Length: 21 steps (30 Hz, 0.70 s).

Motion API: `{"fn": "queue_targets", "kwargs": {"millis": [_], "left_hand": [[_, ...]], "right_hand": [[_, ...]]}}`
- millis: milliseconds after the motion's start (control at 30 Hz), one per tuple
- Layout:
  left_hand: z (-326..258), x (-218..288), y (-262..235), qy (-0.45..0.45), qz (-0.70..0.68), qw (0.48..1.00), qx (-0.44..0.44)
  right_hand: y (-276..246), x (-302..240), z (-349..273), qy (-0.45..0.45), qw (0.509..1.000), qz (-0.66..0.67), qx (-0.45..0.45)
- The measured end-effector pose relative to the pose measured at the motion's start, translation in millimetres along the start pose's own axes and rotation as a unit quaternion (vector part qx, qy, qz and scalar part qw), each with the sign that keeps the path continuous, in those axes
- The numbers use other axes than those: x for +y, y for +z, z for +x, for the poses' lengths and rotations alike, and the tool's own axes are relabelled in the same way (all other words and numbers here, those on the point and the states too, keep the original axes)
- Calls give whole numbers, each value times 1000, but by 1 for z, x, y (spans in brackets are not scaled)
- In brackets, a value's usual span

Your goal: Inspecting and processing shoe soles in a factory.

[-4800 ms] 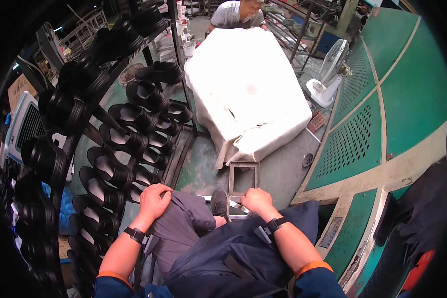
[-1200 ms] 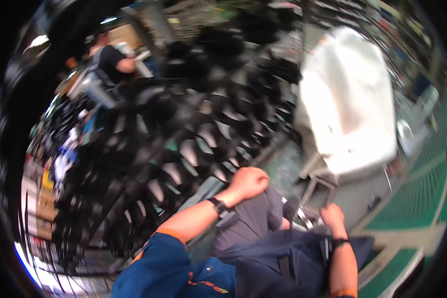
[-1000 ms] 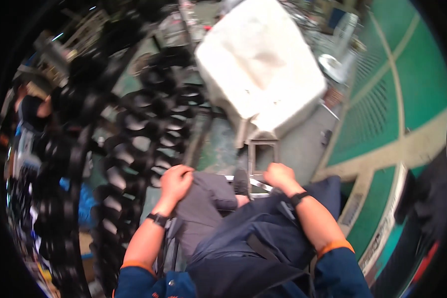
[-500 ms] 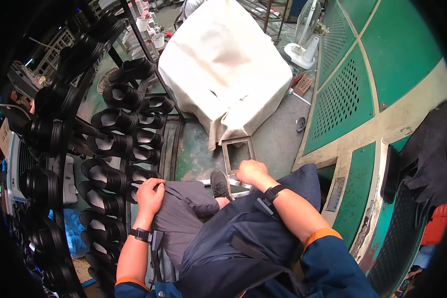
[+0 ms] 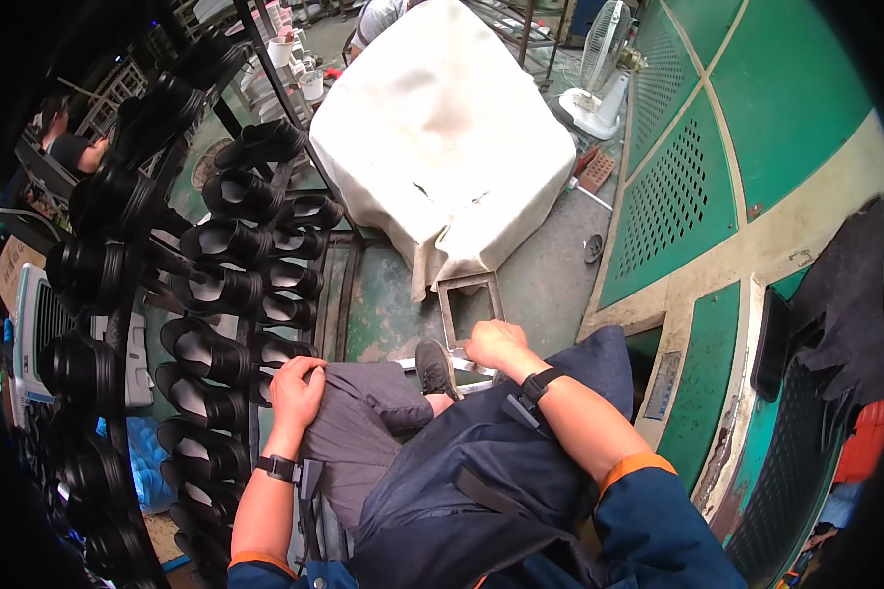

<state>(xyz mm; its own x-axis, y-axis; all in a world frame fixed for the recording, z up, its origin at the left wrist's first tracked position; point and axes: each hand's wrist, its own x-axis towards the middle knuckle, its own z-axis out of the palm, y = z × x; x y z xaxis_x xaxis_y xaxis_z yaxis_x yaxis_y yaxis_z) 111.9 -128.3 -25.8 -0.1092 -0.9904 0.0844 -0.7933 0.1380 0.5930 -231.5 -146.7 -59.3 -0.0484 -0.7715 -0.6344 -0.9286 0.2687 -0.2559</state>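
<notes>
My left hand (image 5: 297,393) rests on the grey trouser leg (image 5: 363,398) at my knee, its fingers curled together with nothing seen in them. Across the dark blue cloth (image 5: 471,471) over my lap lies my right forearm. Beyond the cloth's edge, my right hand (image 5: 496,346) is loosely closed, back upward, its fingertips partly hidden. No held thing shows there. Below that hand are my dark shoe (image 5: 434,368) and a pale metal bar (image 5: 471,378). A dark strap with a small device sits on each wrist.
Racks of black shoes (image 5: 226,292) stand close on my left. Ahead, a white cloth (image 5: 442,108) covers a bulky thing above a metal frame (image 5: 469,299). Green machine panels (image 5: 668,187) line the right, with a white fan (image 5: 599,83) farther back. Dark gloves (image 5: 835,304) hang at the right.
Another person has come into view at the far left behind the shoes, and the person behind the white cloth shows more. My hands have hardly moved.
</notes>
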Motion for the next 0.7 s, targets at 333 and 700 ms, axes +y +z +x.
{"fn": "queue_targets", "kwargs": {"millis": [333,700], "left_hand": [[0,-1,0,0,-6,1000,2],[0,3,-2,1,-5,1000,-1]], "right_hand": [[-1,0,-1,-5,1000,-1,-1],[1,2,0,-13,1000,-5,7]]}}
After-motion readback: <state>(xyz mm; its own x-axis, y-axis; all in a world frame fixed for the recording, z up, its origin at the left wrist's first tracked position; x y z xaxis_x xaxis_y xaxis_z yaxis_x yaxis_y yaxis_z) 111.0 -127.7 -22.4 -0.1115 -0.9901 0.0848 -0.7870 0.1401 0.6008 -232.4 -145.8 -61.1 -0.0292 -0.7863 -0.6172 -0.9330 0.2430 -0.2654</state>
